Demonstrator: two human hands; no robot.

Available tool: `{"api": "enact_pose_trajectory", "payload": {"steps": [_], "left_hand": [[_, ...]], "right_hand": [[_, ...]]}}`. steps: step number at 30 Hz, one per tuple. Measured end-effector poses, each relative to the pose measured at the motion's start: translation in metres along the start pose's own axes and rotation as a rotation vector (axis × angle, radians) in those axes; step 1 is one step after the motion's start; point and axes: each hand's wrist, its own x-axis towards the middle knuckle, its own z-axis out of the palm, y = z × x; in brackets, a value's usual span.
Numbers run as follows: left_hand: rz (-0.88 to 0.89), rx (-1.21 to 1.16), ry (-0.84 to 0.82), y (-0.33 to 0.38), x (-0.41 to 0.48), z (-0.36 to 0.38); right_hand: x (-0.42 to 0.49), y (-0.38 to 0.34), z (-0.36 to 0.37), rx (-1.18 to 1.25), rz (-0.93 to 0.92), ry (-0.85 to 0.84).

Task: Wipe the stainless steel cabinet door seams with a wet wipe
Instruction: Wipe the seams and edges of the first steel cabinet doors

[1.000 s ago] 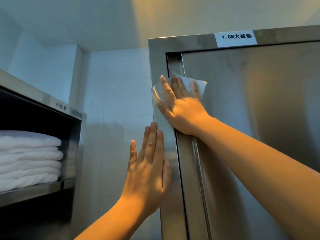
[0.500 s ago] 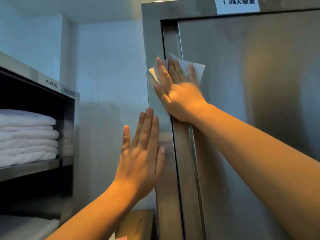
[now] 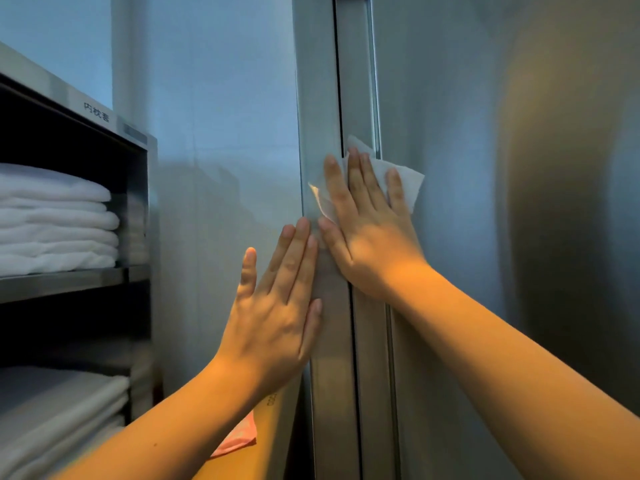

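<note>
White wet wipe (image 3: 408, 183), crumpled, lies flat against the steel cabinet under the straight fingers of the right hand (image 3: 370, 237). Its corners stick out above and to the right of the fingers. It straddles the door seam (image 3: 338, 81), a dark, narrow vertical gap between the frame post (image 3: 317, 98) and the door edge. The cabinet door (image 3: 485, 237) is brushed stainless steel, upright, closed.

Right hand (image 3: 372, 233) flat on wet wipe (image 3: 405, 181) over door seam (image 3: 346, 109), left hand (image 3: 277, 306) (flat) on frame (image 3: 317, 98)
</note>
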Motion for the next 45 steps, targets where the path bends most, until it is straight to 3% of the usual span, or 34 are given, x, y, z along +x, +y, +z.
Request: {"api": "enact_pose_trajectory", "payload": {"steps": [8,17,24,35,41,45], "left_hand": [[-0.017,0.020,-0.081,0.006,-0.013,-0.003],[-0.034,0.001,-0.098,0.014,-0.038,-0.004],[-0.056,-0.086,-0.134,0.023,-0.062,-0.002],[-0.123,-0.141,-0.189,0.038,-0.084,-0.002],[-0.104,-0.144,-0.295,0.044,-0.114,-0.001],[-0.097,-0.169,-0.334,0.049,-0.127,-0.001]], "right_hand": [[-0.079,-0.019,0.023,0.041,0.006,-0.007],[-0.048,-0.015,0.019,0.033,0.062,0.032],[-0.139,-0.038,0.042,0.039,0.049,-0.013],[-0.128,-0.035,0.043,0.091,0.080,0.001],[-0.236,-0.065,0.069,0.097,0.132,-0.204],[-0.240,-0.066,0.070,0.098,0.145,-0.205]]}}
